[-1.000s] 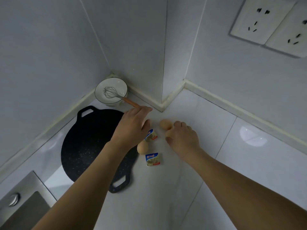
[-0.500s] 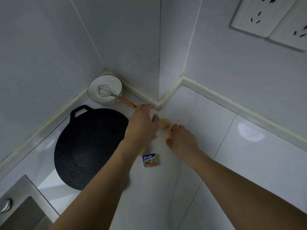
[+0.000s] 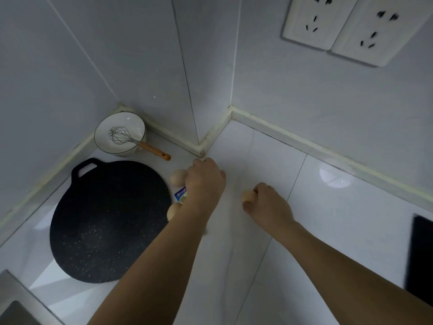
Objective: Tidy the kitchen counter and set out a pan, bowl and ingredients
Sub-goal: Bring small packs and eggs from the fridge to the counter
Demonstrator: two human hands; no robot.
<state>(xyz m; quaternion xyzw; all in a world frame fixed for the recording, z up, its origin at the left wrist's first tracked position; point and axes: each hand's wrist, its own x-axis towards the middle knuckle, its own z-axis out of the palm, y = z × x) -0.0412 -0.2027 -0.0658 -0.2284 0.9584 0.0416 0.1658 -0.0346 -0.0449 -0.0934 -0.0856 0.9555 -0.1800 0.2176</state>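
The right hand (image 3: 269,205) curls its fingers around a pale brown egg (image 3: 248,196), which peeks out at the fingertips, low over the white counter (image 3: 328,219). Well to the left, the left hand (image 3: 206,181) reaches palm-down over a small blue-labelled packet (image 3: 181,194); its fingers bend downward, but whether they pinch anything is hidden by the back of the hand. A second egg (image 3: 178,177) lies just beside that hand on its left, and a third egg (image 3: 173,211) shows partly from under the left wrist, at the edge of the pan. The flat black speckled pan (image 3: 107,221) lies on the counter left of the eggs, one loop handle pointing toward the wall. Beyond it, in the corner, stands a white bowl (image 3: 103,134) with a wire whisk (image 3: 124,137) resting in it, its wooden handle sticking out over the rim to the right. Two wall sockets (image 3: 346,26) sit high on the right wall.
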